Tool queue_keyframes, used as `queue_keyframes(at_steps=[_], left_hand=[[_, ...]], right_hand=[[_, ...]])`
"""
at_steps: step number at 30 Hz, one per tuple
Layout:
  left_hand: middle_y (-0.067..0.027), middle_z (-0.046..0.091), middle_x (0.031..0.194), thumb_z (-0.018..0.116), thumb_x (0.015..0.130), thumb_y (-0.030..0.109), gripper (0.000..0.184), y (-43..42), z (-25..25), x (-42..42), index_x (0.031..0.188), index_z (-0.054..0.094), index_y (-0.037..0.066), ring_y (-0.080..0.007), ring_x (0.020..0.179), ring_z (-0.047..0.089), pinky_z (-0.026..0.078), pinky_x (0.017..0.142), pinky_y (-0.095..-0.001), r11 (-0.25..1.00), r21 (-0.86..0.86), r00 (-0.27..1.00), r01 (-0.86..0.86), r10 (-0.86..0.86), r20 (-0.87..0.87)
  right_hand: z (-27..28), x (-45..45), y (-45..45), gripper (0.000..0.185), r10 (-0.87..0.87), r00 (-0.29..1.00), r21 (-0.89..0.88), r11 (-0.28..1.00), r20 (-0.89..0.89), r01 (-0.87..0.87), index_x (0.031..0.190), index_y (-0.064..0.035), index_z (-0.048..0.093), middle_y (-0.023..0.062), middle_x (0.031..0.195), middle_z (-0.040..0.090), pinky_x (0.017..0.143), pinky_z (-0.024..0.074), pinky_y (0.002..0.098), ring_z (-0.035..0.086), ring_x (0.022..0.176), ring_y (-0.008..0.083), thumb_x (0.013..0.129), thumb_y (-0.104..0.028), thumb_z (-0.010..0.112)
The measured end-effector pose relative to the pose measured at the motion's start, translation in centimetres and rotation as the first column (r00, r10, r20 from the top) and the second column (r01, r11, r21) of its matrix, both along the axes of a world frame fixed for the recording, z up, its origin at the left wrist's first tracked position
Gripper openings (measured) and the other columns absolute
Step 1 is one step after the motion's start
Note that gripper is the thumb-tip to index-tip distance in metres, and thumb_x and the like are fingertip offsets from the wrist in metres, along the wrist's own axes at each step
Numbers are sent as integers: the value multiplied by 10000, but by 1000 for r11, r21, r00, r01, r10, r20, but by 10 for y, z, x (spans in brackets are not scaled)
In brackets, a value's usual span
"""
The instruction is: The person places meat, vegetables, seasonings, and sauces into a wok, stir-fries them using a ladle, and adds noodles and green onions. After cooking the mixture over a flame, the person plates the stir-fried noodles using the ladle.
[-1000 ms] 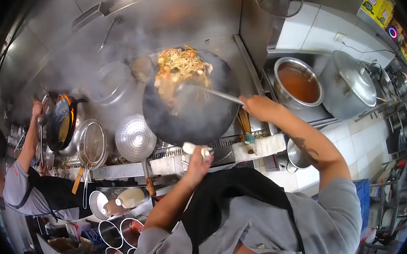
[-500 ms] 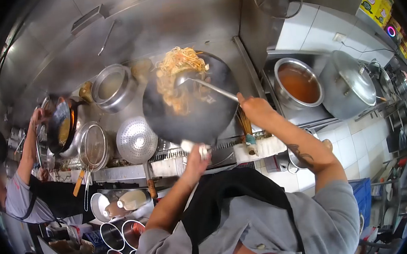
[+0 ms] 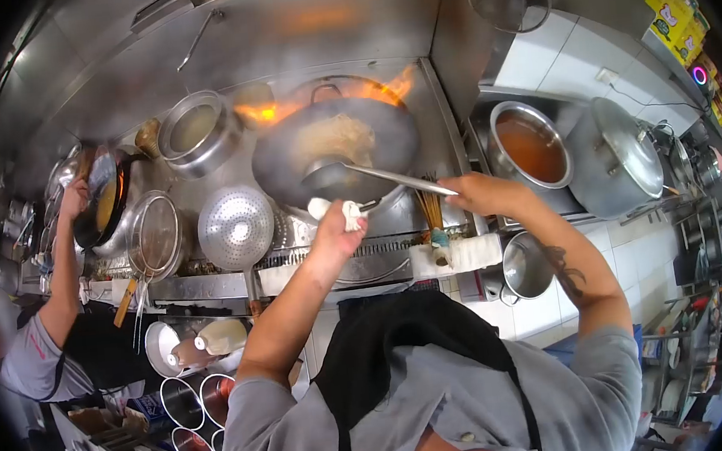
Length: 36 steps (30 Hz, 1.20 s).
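A large dark wok (image 3: pixel 274 160) sits on the stove in front of me, with flames behind its far rim. My left hand (image 3: pixel 340 230) is closed around a white cloth (image 3: pixel 352 216) at the wok's near edge; the cloth partly hides what it grips there. My right hand (image 3: pixel 474 193) holds the long metal handle of a ladle (image 3: pixel 400 177). The ladle's bowl is inside the wok, touching or just in front of a heap of noodles (image 3: pixel 336 137), which looks blurred.
A perforated skimmer (image 3: pixel 236 228) and a wire strainer (image 3: pixel 156 235) lie left of the wok. A pot of reddish liquid (image 3: pixel 530 149) and a large lidded pot (image 3: pixel 617 156) stand right. At far left, a co-worker (image 3: pixel 61 277) handles another flaming wok (image 3: pixel 105 209).
The wok has tilted away from me and flames now show behind it. The noodles are nearer the wok's middle. My left hand has moved forward; the steam has thinned.
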<state>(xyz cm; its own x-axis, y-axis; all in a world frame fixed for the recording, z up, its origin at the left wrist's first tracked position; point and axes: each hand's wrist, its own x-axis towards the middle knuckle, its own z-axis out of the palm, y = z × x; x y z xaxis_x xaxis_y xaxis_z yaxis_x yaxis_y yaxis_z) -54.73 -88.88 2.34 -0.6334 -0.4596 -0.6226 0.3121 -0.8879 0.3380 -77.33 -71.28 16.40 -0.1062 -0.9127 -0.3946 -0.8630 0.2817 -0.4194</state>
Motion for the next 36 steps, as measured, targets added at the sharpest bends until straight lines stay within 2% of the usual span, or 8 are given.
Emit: queue_keyframes(at_steps=[2,4,8,10,18,25,32,36], left_hand=[[-50,590,828,458,932,200,130,-3,17,-1,952,539,100,-188,684,546,419,467,-264,998,22,998,-55,54,45],[-67,590,808,460,937,211,143,-9,22,-5,947,535,90,-202,638,552,426,449,-251,994,18,987,-111,108,116],[-37,609,737,534,913,257,136,10,-89,15,897,552,123,-172,585,574,469,450,-274,993,-116,999,-35,34,-14],[-36,606,736,538,885,238,116,34,-117,42,899,554,124,-177,601,584,464,443,-272,998,-51,999,40,-41,-16],[-65,591,798,465,944,251,160,-31,-65,8,933,529,105,-178,649,542,434,471,-270,997,-56,998,-51,50,-23],[-45,596,844,415,954,206,161,-25,-14,1,971,547,115,-184,665,532,402,467,-265,998,-32,998,-61,62,15],[-53,597,858,440,949,211,145,-10,10,3,964,531,99,-207,717,561,419,490,-269,997,61,996,-53,49,73],[-65,587,794,479,930,218,134,2,-59,14,930,526,93,-201,659,562,440,473,-287,995,-84,999,-44,41,-35]], right_hand=[[-13,-12,-6,499,-38,999,94,995,24,35,1395,-111,413,149,807,648,556,487,338,540,506,168,940,-290,515],[-19,-18,-27,465,-52,998,68,996,19,51,1358,-74,440,173,826,654,571,499,377,583,543,225,942,-273,509],[-76,-25,-43,320,-19,942,-385,915,-335,-119,1181,-3,529,226,845,649,641,516,452,643,680,348,919,-186,512],[-49,-7,-34,347,-56,933,-378,922,-356,-89,1208,-3,519,224,825,638,663,498,479,624,725,398,913,-186,523],[-3,12,-14,276,53,933,-196,972,-355,-130,1136,8,543,212,824,651,712,516,463,646,796,383,908,-142,502],[1,3,-5,392,58,997,-42,997,-43,-60,1275,-42,511,241,952,644,769,497,455,638,858,383,924,-215,525],[1,-1,-23,425,-56,998,70,996,-11,57,1316,-57,486,172,831,659,589,504,372,601,560,219,931,-232,526],[-68,-31,-49,340,6,988,-266,963,-157,-49,1213,-36,537,210,881,657,678,506,438,638,711,328,921,-211,528]])
